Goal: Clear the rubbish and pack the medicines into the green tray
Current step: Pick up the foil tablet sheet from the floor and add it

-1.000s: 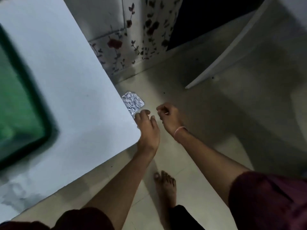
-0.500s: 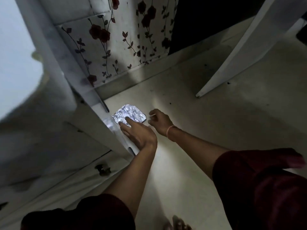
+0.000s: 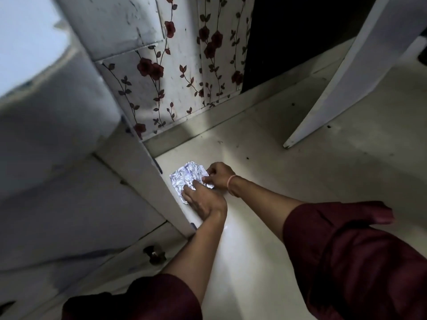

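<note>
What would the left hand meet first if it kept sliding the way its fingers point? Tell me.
The left hand points up and left, and its fingertips already rest on the foil strip on the floor. Past the strip, the white cabinet edge looks next, though depth is hard to judge.

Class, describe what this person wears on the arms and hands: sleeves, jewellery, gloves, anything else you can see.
Both arms have dark maroon sleeves ending near the elbow, with the forearms bare below. The right sleeve looks loose and wide. A thin pink band circles the right wrist. The left hand and right hand wear no gloves, and no rings show.
</note>
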